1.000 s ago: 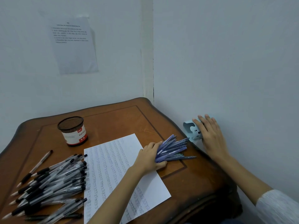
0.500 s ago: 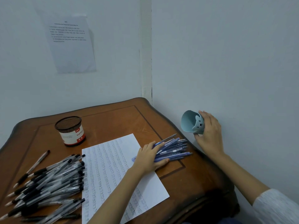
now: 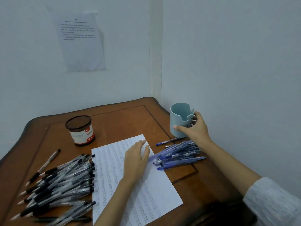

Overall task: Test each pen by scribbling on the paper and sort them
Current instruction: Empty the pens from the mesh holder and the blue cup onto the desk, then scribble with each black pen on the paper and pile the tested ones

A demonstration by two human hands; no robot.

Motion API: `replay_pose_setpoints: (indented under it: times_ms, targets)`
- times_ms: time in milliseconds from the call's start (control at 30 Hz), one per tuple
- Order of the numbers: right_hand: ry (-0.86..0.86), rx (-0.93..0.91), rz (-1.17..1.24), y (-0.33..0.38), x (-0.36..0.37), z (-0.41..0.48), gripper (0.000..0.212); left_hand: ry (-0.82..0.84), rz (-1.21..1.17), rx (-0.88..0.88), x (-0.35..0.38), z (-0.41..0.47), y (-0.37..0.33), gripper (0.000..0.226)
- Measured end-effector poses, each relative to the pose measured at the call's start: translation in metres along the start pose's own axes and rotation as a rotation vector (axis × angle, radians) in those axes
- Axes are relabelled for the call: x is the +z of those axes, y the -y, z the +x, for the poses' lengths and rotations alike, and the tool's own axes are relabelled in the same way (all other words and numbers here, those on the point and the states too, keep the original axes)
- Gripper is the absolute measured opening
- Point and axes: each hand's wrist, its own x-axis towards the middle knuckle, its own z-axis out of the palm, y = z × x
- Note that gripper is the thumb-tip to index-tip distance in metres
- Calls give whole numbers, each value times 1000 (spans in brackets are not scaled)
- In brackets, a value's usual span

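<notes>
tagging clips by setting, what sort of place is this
Likely a bare room corner, home or small office, set up as a pen-sorting station: a carved wooden table against plain walls, a printed sheet taped up, piles of black pens and blue pens.

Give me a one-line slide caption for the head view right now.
Right hand holds a pale blue cup upright beside the blue pens; left hand flat over the scribbled paper.

wooden table point(image 3: 122, 115), printed notice point(image 3: 81, 46), pale wall point(image 3: 228, 62)
</notes>
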Motion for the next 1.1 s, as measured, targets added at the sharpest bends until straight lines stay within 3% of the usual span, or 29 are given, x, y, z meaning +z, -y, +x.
replay_pose_setpoints:
  times_ms: [67, 233, 367, 833, 1000, 1100]
  targets:
    - [40, 33, 25, 2, 16, 4, 84, -35, 123, -72, -15, 5, 18, 44]
    - [172, 44, 21, 8, 64, 13, 82, 76, 312, -123, -36, 5, 48, 55]
    - [237, 28, -52, 4, 101, 24, 83, 55, 289, -119, -35, 5, 49, 56]
    - [221, 120, -71, -7, 166, 62, 84, 3, 246, -119, -31, 6, 52, 56]
    - [311, 156, -214, -7, 158, 56, 100, 1, 245, -119, -31, 6, 53, 55]
    - [243, 83, -388, -1, 134, 29, 80, -2, 233, -113, -31, 6, 52, 52]
